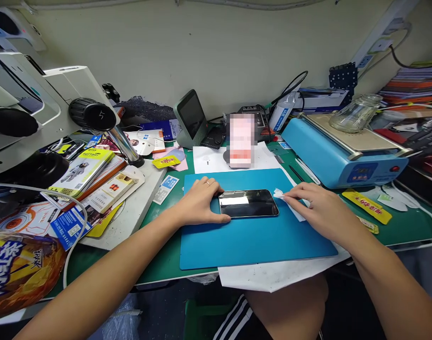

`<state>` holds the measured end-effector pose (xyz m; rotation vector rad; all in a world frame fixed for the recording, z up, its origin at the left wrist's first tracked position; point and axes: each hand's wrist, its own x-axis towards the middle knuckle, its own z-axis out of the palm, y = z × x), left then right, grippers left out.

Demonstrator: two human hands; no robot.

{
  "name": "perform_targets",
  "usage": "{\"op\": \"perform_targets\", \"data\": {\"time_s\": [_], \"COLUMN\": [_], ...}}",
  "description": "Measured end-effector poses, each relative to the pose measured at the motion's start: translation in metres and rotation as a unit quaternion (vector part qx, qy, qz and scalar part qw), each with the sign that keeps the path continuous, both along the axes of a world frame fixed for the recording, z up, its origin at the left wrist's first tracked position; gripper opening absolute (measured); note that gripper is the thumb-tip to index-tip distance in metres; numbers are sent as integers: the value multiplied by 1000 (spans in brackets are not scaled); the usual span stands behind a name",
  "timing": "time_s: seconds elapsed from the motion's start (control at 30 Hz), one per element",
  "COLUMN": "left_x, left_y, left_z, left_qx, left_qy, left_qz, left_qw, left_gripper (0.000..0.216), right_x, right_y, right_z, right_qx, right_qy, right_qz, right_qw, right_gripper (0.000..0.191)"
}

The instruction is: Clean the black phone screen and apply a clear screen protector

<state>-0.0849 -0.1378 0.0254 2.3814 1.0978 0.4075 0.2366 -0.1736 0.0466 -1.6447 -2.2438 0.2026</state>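
Observation:
A black smartphone [253, 204] lies flat, screen up, on a blue work mat [237, 245]. My left hand [201, 204] grips the phone's left end, thumb along the near edge and fingers at the far corner. Just off the phone's right end, my right hand [313, 205] pinches a small crumpled white wipe [278, 194] between thumb and fingertips. Light reflects off the left part of the glass. Under the mat, white paper [272, 278] sticks out at the near side.
A blue heating-plate machine [343, 160] with a glass jar [357, 113] on top stands at right. On the left are a microscope [77, 94], stacked boxes [88, 170] and a snack bag [21, 269]. A smart display [190, 120] and a pixelated upright phone [241, 141] stand behind the mat.

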Motion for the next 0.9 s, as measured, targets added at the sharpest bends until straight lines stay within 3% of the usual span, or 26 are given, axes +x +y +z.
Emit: {"op": "perform_targets", "data": {"time_s": [0.13, 0.23, 0.6, 0.9], "left_x": [0, 0, -1, 0], "left_y": [0, 0, 0, 0], "left_z": [0, 0, -1, 0], "left_qx": [1, 0, -4, -6], "left_qy": [0, 1, -2, 0], "left_qz": [3, 3, 3, 4], "left_qw": [1000, 1000, 1000, 1000], "left_gripper": [56, 54, 56, 54], "right_x": [-5, -13, -24, -26], "right_y": [-8, -14, -26, -38], "right_z": [1, -3, -18, -25], "right_qx": [31, 16, 48, 83], "right_qy": [38, 61, 16, -25], "right_qz": [-61, -66, 33, 67], "right_qw": [997, 996, 998, 994], "right_gripper": [39, 37, 37, 40]}}
